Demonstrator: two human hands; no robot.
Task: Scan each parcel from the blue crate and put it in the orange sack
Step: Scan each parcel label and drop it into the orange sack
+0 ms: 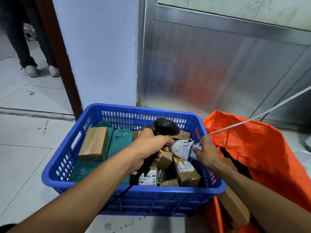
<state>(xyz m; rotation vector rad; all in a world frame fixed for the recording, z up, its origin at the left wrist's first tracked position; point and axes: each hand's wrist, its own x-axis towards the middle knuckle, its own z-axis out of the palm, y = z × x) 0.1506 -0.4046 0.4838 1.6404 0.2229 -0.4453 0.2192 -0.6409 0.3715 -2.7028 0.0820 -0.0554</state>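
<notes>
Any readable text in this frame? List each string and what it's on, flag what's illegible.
White label on the box at the crate's near wall: digits ending "621" seem to read; the rest is too blurred.
Pale parcel held by the right hand in front of the scanner: barcode and print, too small to read.
Label with yellow and red patch on the brown box: illegible.
Blue crate, orange sack: no text visible.

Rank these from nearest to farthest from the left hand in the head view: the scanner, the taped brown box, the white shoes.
1. Scanner: gripped in the left hand itself, over the crate.
2. Taped brown box: left side of the blue crate.
3. White shoes: far upper left, beyond the doorway.
</notes>
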